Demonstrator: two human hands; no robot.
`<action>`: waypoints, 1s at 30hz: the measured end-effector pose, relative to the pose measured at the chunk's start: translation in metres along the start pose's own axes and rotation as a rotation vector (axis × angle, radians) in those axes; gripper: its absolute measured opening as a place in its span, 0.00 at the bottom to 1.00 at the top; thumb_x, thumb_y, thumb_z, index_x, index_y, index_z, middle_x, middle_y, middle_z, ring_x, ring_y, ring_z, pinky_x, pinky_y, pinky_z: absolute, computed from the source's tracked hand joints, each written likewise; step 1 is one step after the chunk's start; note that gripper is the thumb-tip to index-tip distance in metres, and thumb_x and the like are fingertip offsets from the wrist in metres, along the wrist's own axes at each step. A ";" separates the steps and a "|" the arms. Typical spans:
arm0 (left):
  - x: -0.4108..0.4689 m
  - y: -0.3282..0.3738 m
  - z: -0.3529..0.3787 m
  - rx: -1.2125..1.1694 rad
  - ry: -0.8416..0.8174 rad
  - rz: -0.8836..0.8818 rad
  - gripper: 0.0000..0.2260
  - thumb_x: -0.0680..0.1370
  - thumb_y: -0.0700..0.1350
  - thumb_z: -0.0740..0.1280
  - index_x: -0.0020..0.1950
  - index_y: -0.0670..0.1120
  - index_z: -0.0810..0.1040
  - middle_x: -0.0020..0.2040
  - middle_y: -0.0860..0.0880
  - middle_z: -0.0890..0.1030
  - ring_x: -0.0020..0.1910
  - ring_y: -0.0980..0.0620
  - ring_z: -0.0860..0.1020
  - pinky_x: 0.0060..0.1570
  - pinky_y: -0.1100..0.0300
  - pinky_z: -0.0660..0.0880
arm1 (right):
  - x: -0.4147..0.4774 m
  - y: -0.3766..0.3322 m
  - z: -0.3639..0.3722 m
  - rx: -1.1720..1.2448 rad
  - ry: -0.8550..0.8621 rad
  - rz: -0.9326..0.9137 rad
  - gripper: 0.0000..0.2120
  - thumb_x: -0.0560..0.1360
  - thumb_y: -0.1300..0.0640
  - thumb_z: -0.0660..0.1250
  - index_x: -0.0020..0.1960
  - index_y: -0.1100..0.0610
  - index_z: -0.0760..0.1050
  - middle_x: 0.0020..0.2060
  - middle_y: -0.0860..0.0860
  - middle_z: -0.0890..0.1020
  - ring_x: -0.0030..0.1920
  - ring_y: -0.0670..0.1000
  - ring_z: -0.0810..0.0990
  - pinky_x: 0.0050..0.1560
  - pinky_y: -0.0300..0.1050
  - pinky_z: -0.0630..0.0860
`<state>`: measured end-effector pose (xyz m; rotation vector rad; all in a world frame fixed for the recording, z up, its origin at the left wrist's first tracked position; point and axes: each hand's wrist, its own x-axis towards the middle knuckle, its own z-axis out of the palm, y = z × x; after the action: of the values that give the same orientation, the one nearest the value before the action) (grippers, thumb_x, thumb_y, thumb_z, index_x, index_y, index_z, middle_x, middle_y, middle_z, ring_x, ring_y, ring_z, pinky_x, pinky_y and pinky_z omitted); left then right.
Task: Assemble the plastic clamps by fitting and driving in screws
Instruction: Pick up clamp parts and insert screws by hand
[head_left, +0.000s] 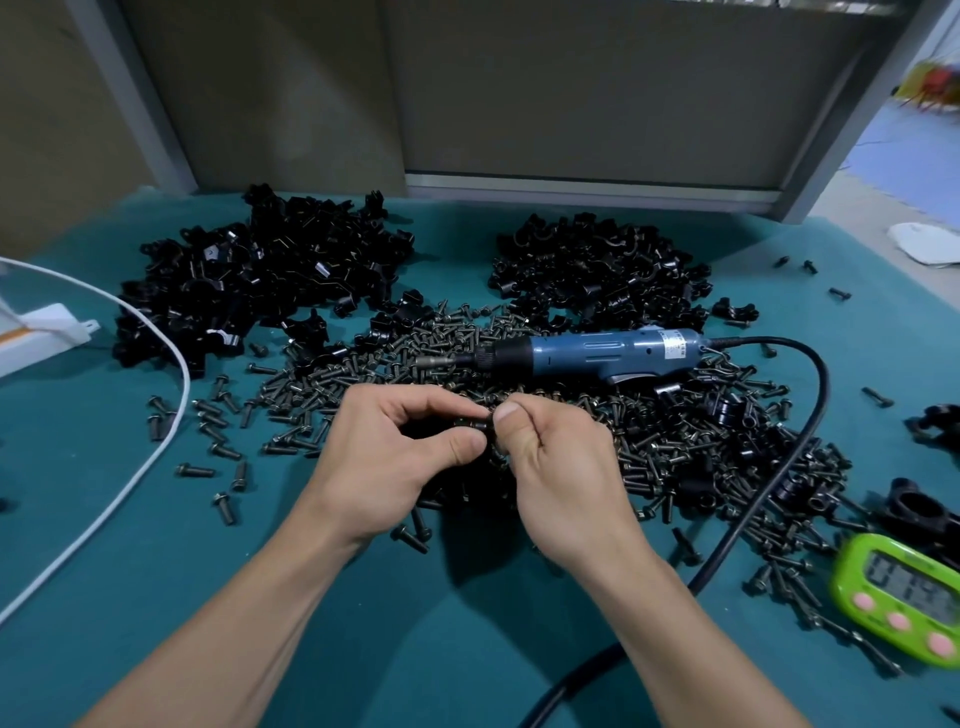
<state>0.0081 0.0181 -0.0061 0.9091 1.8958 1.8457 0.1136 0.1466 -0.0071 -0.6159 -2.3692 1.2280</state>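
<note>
Both my left hand (395, 457) and right hand (563, 467) pinched one black clamp (471, 424) above the screw pile (447, 343), the screw-fitting step, I judged; next I needed the electric screwdriver (597, 353) lying just beyond.

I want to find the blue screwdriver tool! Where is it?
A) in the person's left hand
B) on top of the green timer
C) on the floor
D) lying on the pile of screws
D: the blue screwdriver lies on the pile of screws, beyond the left hand and right hand, which pinch a small black part between them.
</note>
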 end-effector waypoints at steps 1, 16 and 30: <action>0.000 0.001 0.000 -0.009 -0.001 0.002 0.14 0.70 0.35 0.79 0.45 0.55 0.90 0.42 0.49 0.88 0.41 0.53 0.87 0.42 0.64 0.81 | 0.001 0.000 -0.001 0.034 -0.006 0.009 0.21 0.85 0.50 0.59 0.35 0.57 0.67 0.25 0.44 0.70 0.28 0.44 0.67 0.29 0.39 0.62; 0.002 -0.003 0.007 -0.107 -0.006 -0.061 0.07 0.71 0.37 0.78 0.45 0.49 0.89 0.43 0.45 0.88 0.43 0.51 0.86 0.46 0.62 0.82 | 0.001 0.004 0.001 -0.041 0.069 -0.150 0.16 0.84 0.50 0.62 0.39 0.54 0.74 0.28 0.44 0.74 0.30 0.46 0.71 0.30 0.37 0.65; 0.002 0.002 0.014 -0.348 -0.048 -0.224 0.07 0.69 0.41 0.74 0.45 0.41 0.82 0.33 0.45 0.83 0.30 0.54 0.80 0.31 0.65 0.77 | 0.007 0.009 -0.023 -0.072 -0.033 -0.258 0.13 0.83 0.53 0.66 0.41 0.53 0.74 0.30 0.48 0.74 0.31 0.46 0.70 0.31 0.41 0.67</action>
<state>0.0160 0.0300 -0.0054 0.5943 1.5117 1.9127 0.1215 0.1701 -0.0019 -0.3001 -2.4371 1.0521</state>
